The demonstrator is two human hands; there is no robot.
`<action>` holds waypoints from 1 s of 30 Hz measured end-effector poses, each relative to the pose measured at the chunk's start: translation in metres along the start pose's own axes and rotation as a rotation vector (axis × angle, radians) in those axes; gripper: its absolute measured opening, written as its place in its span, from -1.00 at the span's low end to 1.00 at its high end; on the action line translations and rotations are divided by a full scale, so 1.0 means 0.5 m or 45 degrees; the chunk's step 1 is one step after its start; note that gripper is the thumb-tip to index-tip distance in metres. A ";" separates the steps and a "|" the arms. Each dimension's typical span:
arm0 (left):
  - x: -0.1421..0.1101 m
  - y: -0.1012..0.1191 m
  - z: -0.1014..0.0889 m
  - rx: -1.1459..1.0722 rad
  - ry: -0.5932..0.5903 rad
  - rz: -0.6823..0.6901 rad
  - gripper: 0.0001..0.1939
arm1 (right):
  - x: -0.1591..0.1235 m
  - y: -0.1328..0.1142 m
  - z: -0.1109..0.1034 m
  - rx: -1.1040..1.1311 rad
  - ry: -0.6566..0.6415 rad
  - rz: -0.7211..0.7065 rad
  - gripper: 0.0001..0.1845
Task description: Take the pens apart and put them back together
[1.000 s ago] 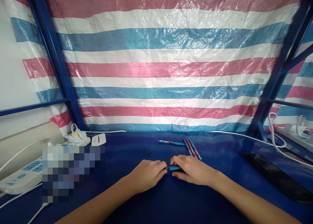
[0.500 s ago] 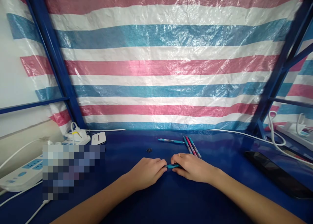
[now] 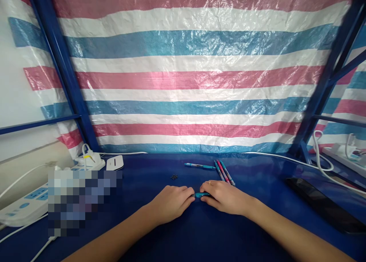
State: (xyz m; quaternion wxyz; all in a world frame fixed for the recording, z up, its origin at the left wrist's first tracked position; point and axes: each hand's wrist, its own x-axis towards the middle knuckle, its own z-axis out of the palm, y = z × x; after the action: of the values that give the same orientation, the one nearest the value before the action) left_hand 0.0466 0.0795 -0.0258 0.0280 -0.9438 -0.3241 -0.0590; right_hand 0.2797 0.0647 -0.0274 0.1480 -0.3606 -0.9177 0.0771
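A teal pen [image 3: 201, 195] lies crosswise between my two hands, low over the blue desk [image 3: 183, 239]. My left hand [image 3: 174, 202] pinches its tip end, where a narrow clear or metallic part shows at the fingertips. Closed around the barrel is my right hand [image 3: 225, 196], with a ring on one finger; it hides the pen's other end. Behind my right hand lie two blue pens and a pink pen [image 3: 223, 171] side by side. Another blue pen [image 3: 200, 166] rests crosswise to their left. A small heap of dark bits [image 3: 174, 176] sits beyond my left hand.
White power strips [image 3: 28, 201] with cables stand at the left, beside a white box-like device [image 3: 114, 163] and a blurred-out patch. A black phone [image 3: 323, 204] lies at the right. Striped plastic sheeting [image 3: 183, 79] hangs behind the desk between blue metal posts [image 3: 67, 71].
The gap between my hands has grown very slightly, and a bit more of the pen's tip end shows beside my left fingers. The other things lie as before.
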 end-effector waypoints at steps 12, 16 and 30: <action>-0.001 0.003 -0.004 0.015 -0.010 -0.009 -0.80 | 0.000 0.001 -0.001 0.011 -0.001 0.017 -0.90; -0.001 0.001 -0.003 0.012 -0.006 -0.013 -0.80 | 0.000 0.002 0.000 0.023 0.006 -0.006 -0.83; 0.000 0.000 -0.001 0.018 0.002 -0.004 -0.82 | 0.000 0.002 -0.001 0.057 0.010 0.000 -0.87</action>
State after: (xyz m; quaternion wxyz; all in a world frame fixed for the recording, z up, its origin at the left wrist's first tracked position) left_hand 0.0468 0.0794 -0.0254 0.0348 -0.9431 -0.3258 -0.0574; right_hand 0.2806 0.0655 -0.0273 0.1597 -0.3576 -0.9151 0.0964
